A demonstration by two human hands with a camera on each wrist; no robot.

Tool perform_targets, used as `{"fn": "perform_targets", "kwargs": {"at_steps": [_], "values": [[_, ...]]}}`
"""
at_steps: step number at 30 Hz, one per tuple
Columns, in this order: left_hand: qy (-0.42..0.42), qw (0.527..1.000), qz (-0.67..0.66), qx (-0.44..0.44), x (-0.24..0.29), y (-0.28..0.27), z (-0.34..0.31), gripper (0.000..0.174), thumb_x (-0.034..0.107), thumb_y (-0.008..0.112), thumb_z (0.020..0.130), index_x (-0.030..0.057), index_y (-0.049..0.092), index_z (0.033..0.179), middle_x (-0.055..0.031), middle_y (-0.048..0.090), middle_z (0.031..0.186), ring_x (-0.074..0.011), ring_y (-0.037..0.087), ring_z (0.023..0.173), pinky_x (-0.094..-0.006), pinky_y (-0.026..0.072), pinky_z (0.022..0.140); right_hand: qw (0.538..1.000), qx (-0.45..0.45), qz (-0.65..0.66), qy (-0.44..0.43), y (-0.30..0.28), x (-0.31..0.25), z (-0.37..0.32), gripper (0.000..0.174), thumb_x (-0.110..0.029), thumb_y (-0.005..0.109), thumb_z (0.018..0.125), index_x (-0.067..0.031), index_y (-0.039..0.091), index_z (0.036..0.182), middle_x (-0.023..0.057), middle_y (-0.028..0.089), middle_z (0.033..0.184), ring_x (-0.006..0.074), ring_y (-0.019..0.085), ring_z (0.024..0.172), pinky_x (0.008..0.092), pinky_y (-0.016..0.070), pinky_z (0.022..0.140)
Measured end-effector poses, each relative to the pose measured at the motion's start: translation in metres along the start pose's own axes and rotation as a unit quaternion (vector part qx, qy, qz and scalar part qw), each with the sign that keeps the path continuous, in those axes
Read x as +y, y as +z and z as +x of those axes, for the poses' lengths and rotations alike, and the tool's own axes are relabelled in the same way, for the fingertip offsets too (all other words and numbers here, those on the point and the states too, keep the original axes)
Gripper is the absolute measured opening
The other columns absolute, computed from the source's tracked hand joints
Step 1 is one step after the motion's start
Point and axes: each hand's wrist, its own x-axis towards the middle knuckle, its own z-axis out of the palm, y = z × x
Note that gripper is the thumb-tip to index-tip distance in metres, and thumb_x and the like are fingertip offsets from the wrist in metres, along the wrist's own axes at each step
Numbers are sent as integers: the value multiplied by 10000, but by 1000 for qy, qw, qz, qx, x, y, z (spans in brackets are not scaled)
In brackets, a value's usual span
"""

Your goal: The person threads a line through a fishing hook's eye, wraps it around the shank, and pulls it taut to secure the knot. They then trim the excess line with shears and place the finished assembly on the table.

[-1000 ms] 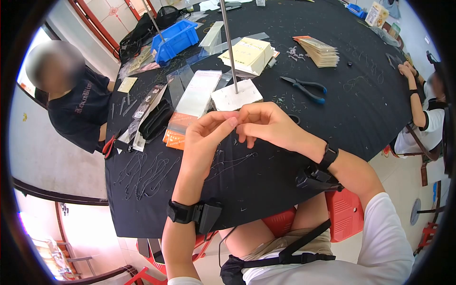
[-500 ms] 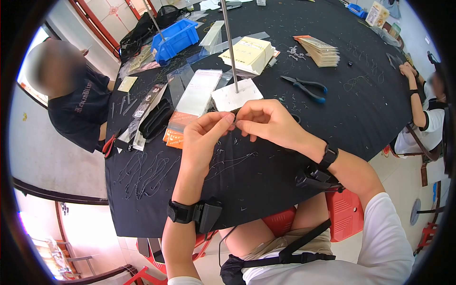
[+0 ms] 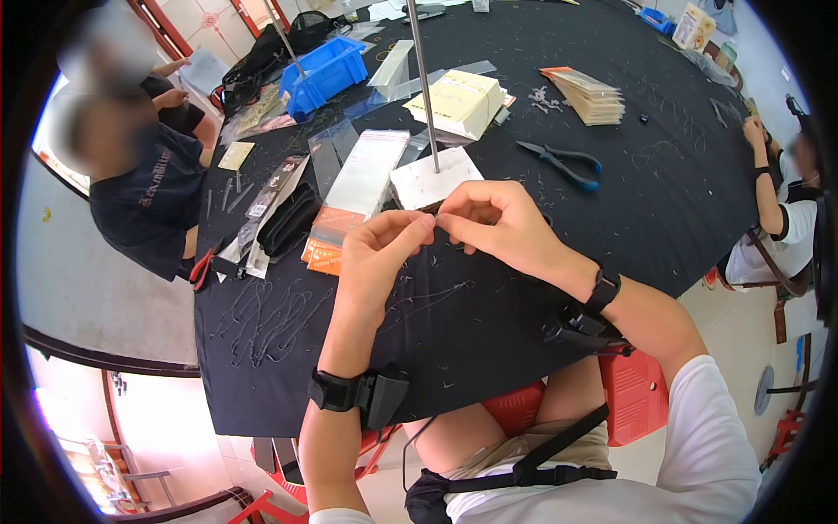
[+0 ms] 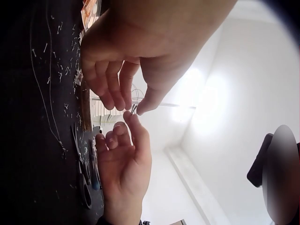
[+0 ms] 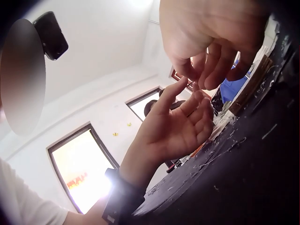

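Observation:
My left hand [image 3: 374, 251] and right hand [image 3: 511, 229] meet fingertip to fingertip over the table, just in front of a white block [image 3: 445, 170] with an upright metal rod. In the left wrist view, a small piece of thin dark cord [image 4: 134, 109] shows between the fingertips. Left thumb and index finger pinch it from above in that view, and the right thumb and index finger pinch from below. The other fingers of both hands curl loosely. Most of the cord is hidden by the fingertips.
Thin dark cords [image 3: 262, 323] lie in loops at the front left. Blue-handled pliers [image 3: 563, 164] are right of the block; scissors [image 4: 84, 180] lie nearby. Card stacks [image 3: 458, 100], plastic sleeves [image 3: 371, 166] and a blue bin [image 3: 323, 74] stand farther back. Other people sit at left and right.
My fingertips drew slightly apart, then came together again, with the right hand's fingers curling in more. Another person holding a pale sheet has come into view at the far left.

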Motion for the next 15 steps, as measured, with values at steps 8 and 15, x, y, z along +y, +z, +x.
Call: {"fn": "perform_targets", "kwargs": {"at_steps": [8,15], "values": [[-5,1000,-6,-1,-3,-1,-1,176,158,619,830,5,634,916,-44,628,812,-94,581,769,-205,434,686,986,20,-137,-96,1,1,-2,65,-70,618,785,-4,616,780,23,601,629,38,518,537,193,395,488],[6,999,25,-20,-4,0,0,141,134,607,820,15,627,892,-34,622,809,-84,567,776,-207,419,693,979,26,-160,-124,3,2,-3,66,-55,606,771,-4,586,734,27,582,597,51,514,518,201,396,481]]}}
